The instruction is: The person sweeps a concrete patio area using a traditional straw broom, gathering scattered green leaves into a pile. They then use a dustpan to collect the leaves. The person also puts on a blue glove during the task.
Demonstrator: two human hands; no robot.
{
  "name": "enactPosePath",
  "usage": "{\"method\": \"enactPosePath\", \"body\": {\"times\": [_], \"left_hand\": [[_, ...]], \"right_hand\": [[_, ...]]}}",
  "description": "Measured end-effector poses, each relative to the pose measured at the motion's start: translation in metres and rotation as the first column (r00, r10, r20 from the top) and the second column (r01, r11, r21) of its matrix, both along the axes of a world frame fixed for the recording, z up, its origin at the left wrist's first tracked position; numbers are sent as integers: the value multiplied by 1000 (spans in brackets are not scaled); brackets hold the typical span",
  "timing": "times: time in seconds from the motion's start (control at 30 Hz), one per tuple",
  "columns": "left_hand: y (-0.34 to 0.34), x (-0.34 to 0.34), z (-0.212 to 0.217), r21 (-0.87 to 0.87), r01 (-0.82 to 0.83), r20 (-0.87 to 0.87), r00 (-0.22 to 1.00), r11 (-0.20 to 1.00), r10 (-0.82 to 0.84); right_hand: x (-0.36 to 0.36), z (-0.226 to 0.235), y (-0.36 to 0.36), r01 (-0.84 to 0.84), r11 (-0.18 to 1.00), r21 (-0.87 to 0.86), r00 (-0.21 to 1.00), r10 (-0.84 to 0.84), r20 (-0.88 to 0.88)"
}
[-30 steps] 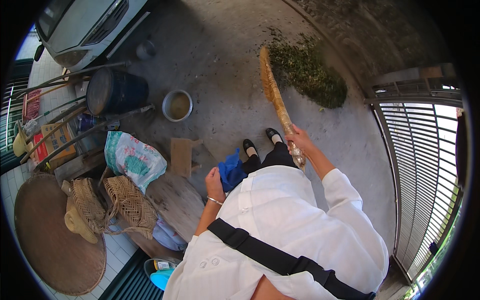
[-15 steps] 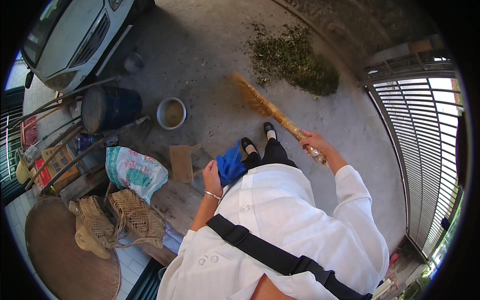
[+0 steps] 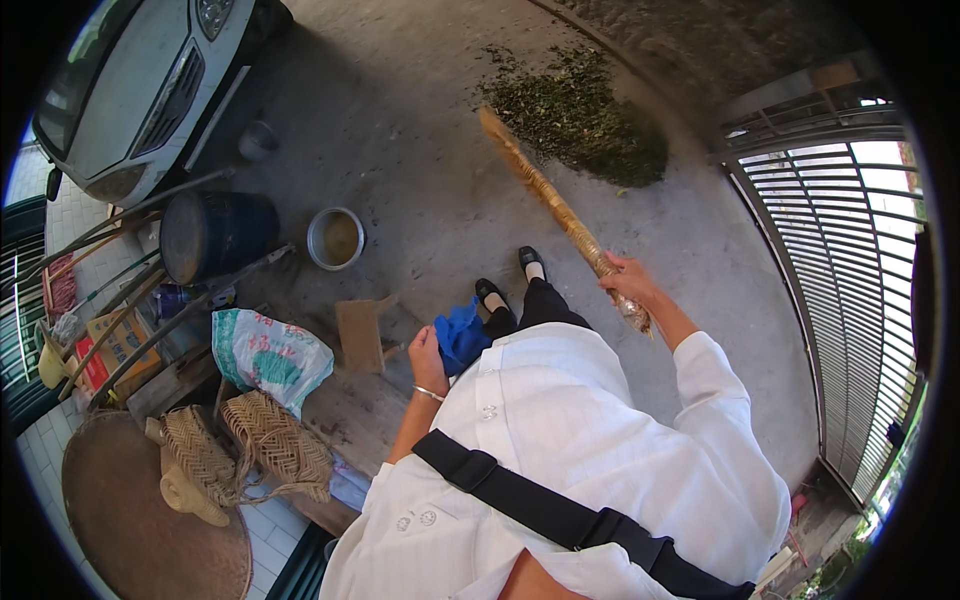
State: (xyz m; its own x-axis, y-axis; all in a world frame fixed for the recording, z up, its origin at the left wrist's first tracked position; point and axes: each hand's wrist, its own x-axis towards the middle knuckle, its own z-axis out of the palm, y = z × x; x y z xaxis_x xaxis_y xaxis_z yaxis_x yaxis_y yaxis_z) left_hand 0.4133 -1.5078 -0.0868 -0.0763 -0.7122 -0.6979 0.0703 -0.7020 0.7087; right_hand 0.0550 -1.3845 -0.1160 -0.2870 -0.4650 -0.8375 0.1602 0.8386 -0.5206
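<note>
My right hand (image 3: 632, 282) is wrapped round the lower end of a straw broom (image 3: 560, 212), whose handle has a shiny, clear-looking wrapping. The broom slants away to the upper left, and its bristle end lies near a heap of green leaf bits (image 3: 590, 115) on the concrete. Close to my waist, my left hand (image 3: 427, 355) is closed on a blue cloth or plastic bag (image 3: 460, 338), which hangs beside my leg. Which material it is I cannot tell.
A metal pot (image 3: 336, 239) stands left of my feet, near a dark blue barrel (image 3: 218, 237). A small wooden stool (image 3: 360, 335), a printed sack (image 3: 268, 355) and woven baskets (image 3: 275, 440) sit at the left. A car (image 3: 130, 95) is far left; a barred gate (image 3: 835, 300) stands right.
The broom's bristle end has swung away from me, toward the leaf heap, and now looks narrower. My left hand keeps its hold on the blue item.
</note>
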Motion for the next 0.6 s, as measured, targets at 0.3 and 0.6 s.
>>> {"method": "enactPosePath", "body": {"times": [0.3,0.6], "left_hand": [[-15,-50,11,-10,12,-19,1000,1000,-12],[-21,-87,11,-1,-12,-11,1000,1000,12]], "right_hand": [[-71,-26,23,75,993,87,984,-88,157],[-115,-14,14,-57,998,0,988,57,-141]]}}
